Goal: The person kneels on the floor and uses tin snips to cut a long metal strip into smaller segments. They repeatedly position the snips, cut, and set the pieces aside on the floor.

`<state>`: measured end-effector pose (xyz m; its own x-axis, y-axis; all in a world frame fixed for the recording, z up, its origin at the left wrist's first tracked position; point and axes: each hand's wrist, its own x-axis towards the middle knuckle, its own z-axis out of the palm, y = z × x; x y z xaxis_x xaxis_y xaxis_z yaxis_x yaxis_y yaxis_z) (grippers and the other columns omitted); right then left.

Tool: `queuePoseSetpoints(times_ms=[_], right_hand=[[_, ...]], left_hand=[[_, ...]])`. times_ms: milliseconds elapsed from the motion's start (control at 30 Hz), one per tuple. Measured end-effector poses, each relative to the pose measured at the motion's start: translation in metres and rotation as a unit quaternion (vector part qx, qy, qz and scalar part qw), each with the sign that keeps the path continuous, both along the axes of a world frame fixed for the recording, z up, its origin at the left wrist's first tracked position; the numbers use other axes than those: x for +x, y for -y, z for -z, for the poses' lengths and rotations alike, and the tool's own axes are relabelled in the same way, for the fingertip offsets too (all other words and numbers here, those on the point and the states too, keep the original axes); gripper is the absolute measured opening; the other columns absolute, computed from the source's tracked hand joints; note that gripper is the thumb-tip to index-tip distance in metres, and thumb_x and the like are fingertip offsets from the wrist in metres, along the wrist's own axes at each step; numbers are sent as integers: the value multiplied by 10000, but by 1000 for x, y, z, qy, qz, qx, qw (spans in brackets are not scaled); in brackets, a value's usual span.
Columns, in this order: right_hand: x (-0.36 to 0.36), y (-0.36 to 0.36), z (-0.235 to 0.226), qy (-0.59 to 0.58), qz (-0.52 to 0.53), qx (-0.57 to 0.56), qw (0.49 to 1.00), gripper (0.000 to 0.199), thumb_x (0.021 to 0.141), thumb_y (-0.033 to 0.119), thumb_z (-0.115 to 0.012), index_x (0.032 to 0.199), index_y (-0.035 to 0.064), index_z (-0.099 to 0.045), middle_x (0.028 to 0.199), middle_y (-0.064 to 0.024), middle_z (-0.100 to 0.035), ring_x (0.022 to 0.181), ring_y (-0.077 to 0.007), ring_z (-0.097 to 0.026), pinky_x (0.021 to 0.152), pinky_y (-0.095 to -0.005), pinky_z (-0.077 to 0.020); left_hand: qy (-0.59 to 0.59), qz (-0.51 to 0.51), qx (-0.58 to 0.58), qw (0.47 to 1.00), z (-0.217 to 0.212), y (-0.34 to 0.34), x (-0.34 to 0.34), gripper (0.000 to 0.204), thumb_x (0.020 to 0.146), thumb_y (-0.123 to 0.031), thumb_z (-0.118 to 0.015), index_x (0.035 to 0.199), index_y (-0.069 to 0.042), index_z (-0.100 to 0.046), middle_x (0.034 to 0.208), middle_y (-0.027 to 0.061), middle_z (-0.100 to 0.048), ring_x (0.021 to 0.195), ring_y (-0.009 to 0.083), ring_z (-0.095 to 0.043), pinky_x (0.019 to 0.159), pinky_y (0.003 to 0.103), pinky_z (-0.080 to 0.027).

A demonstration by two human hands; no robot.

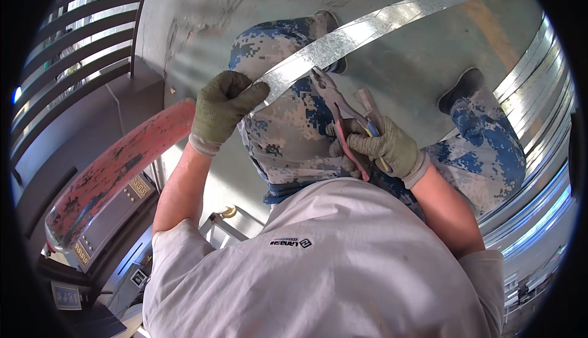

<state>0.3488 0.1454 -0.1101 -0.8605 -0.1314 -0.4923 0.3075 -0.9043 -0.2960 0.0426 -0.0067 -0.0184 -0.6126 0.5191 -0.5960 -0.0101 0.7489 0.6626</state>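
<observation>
- The right hand [392, 148] is curled round the pliers [331, 95], which point up and left.
- The left hand [222, 110] pinches the near end of the shiny metal strip [358, 33], thumb against fingers.
- The pliers' tips sit just by its lower edge; whether they touch, one cannot tell.
- From there the strip runs long, up and right.

Grey-green floor [410, 71]; dark slatted railing [110, 6]
</observation>
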Motion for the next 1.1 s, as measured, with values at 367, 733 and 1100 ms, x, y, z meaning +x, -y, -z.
queuePoseSetpoints(times_ms=[367,733,1100], right_hand=[[7,17,14,23,58,-208,976,467,1035,200,-811,1426,-5,-661,1098,-240,-806,797,-361,-811,665,-448,-672],[3,10,15,-6,39,-227,973,444,1043,186,-783,1419,-15,-661,1094,-242,-804,791,-359,-801,630,-450,-656],[-5,46,5,-39,107,-311,944,532,1064,266,-758,1515,24,-613,1137,-242,-801,790,-389,-794,627,-506,-644]], left_hand=[[-33,34,-9,999,-1,3,-4,261,953,-145,-943,973,-24,-713,848,-47,-649,756,43,-557,647,240,-461],[-67,60,-3,996,0,2,-3,273,972,-116,-914,914,-38,-658,829,-49,-621,748,55,-519,644,252,-425],[-47,11,58,997,21,18,-9,260,944,-158,-947,993,-24,-730,858,-42,-678,776,51,-576,680,237,-490]])
